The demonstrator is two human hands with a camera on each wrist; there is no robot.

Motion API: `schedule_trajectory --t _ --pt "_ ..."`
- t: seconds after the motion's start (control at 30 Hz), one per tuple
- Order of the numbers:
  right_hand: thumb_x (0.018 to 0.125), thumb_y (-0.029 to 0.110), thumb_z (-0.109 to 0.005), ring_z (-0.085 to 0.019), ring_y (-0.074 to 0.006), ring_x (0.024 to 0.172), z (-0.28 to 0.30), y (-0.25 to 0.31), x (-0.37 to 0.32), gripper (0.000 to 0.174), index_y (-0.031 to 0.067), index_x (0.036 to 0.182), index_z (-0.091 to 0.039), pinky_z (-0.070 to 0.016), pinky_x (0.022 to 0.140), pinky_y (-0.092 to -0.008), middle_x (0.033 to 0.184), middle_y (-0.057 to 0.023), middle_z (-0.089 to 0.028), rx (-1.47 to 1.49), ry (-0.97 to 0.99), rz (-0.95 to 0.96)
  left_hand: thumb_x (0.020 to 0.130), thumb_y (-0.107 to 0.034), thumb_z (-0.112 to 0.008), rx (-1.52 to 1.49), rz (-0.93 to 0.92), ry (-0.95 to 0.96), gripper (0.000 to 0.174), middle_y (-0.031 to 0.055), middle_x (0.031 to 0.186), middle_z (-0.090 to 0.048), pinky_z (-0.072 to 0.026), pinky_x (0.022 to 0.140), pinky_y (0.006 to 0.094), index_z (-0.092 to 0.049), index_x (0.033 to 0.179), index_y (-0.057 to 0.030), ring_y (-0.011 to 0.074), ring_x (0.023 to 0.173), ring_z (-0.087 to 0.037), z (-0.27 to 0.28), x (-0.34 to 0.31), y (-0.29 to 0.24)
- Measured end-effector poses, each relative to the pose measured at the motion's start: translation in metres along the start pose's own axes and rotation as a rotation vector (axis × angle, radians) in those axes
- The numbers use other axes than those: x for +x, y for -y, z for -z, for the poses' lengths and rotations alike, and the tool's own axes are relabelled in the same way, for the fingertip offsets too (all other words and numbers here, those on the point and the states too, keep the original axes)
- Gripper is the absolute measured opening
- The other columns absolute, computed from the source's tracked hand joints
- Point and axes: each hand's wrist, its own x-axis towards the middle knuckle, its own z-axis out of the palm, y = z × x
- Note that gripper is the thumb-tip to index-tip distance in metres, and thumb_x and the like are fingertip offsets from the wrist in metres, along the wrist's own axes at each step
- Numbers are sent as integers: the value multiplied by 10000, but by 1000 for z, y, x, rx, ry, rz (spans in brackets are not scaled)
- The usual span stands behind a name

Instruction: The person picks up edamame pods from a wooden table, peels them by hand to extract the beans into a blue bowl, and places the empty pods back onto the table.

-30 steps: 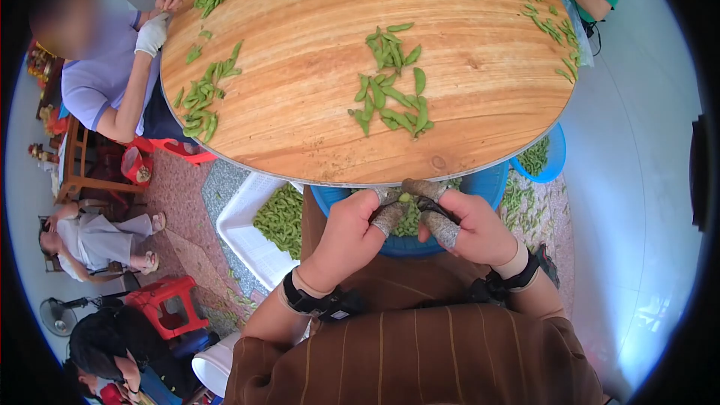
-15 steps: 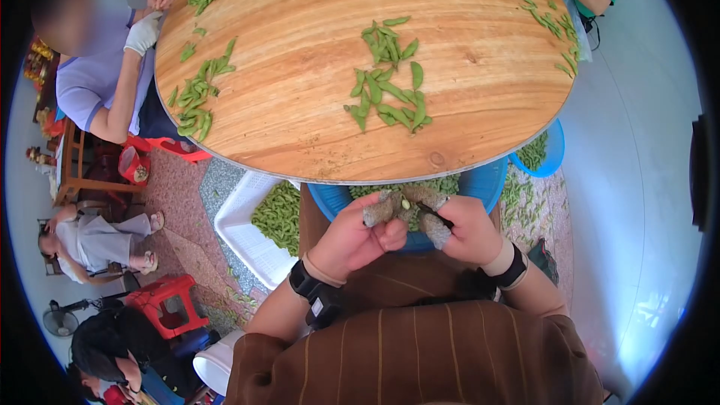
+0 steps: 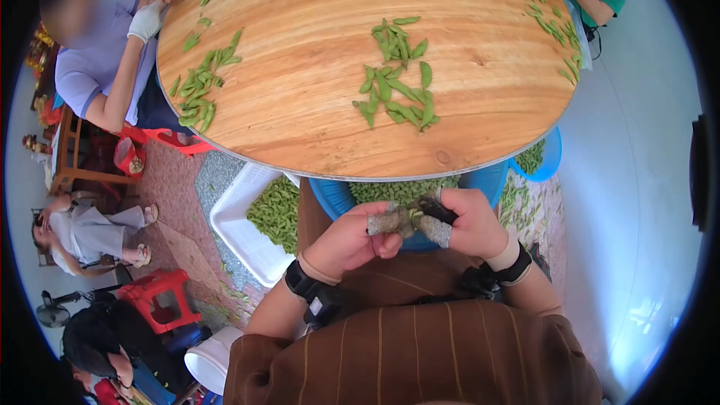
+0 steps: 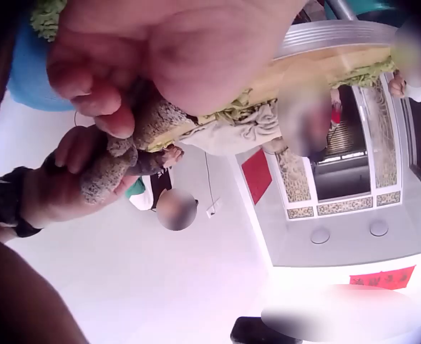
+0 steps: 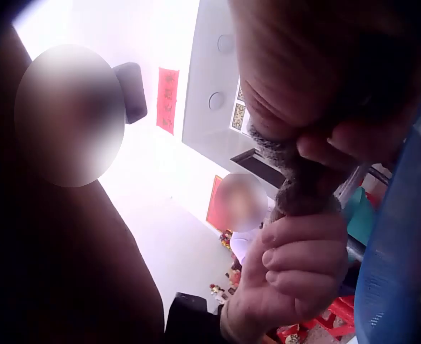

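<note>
Both hands meet just past the near edge of the round wooden table (image 3: pixel 300 142), over a blue basin (image 3: pixel 322 199) of shelled green beans (image 3: pixel 401 190). My left hand (image 3: pixel 349 240) has grey speckled wraps on thumb and forefinger, its other fingers curled inward. Opposite it, my right hand (image 3: pixel 476 225) wears similar wraps, with something dark at its fingers. Their wrapped fingertips come together and pinch a small green soybean pod (image 3: pixel 415 213), mostly hidden by the fingers. In the left wrist view, a pale green sliver (image 4: pixel 157 145) shows at the wrapped fingertips.
Soybean pods (image 3: pixel 405 97) lie in a loose cluster mid-table, with more along its sides. A white basket (image 3: pixel 251 256) of pods stands left of the basin; a smaller blue bowl (image 3: pixel 553 157) sits right. Another person (image 3: pixel 105 75) sits at the table's left; a red stool (image 3: pixel 161 300) is lower left.
The hands first drew slightly apart, showing a pale bean at the fingertips, then closed together again. The left hand's other fingers have curled in. The head view has shifted slightly.
</note>
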Motion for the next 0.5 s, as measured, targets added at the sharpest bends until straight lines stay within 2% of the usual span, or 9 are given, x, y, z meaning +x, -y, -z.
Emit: schedule_trajectory --t 0.1,0.13,0.2,0.23,0.33,0.4,0.43,0.47,0.5 --pt "768 169 -707 -547 -231 609 2 3 2 196 28 851 -598 -447 570 -308 699 -136 -562 -68 156 10 936 -220 -529 2 44 -9 205 5 648 -533 -346 525 218 -596 886 -34 78 557 -441 0 -5 4" --pt "761 149 -696 -569 -265 640 1 4 4 175 35 858 -605 -455 572 -335 713 -142 -566 -255 152 81 936 -220 -529 0 41 -6 205 5 648 -533 -346 525 218 -596 886 -34 78 557 -441 1 -6 4" --pt "753 129 -685 -592 -298 670 -3 7 5 159 42 866 -613 -462 574 -361 726 -147 -570 -447 149 152 924 -207 -561 423 61 -220 189 -2 664 -550 -365 540 225 -611 869 -33 77 572 -457 5 -11 2" --pt "746 108 -667 -596 -329 711 -7 7 5 152 41 873 -615 -466 587 -386 747 -158 -577 -488 80 179 924 -207 -561 422 58 -216 189 -2 664 -550 -365 540 225 -611 869 -33 77 572 -457 2 -17 -2" --pt "754 98 -662 -611 -354 749 0 18 10 151 35 887 -627 -485 609 -388 771 -161 -606 -500 -30 195 843 -96 -656 828 -78 -504 81 -24 735 -572 -407 584 224 -643 867 -19 70 647 -507 6 -46 -13" --pt "768 109 -675 -622 -348 748 8 22 21 154 30 894 -636 -501 619 -365 773 -153 -629 -464 -74 183 808 -61 -665 1245 -142 -772 110 20 736 -582 -436 597 271 -630 890 3 135 653 -542 23 -67 -18" --pt "763 98 -653 -607 -367 736 13 23 30 177 23 919 -613 -490 618 -396 763 -164 -609 -498 -228 157 808 -61 -665 1248 -141 -773 110 20 736 -582 -436 597 271 -630 890 3 135 653 -542 40 -80 -16" --pt "758 87 -631 -592 -386 723 18 22 40 203 17 944 -590 -479 616 -427 753 -176 -589 -531 -384 130 799 -56 -661 1602 -237 -976 134 58 764 -601 -449 604 289 -624 910 11 172 675 -570 62 -93 -12" --pt "758 87 -631 -592 -386 723 23 21 52 203 17 944 -590 -479 616 -427 753 -176 -589 -530 -388 130 790 -51 -656 1954 -341 -1177 160 95 791 -620 -463 611 308 -618 930 18 209 697 -597 72 -98 -10"
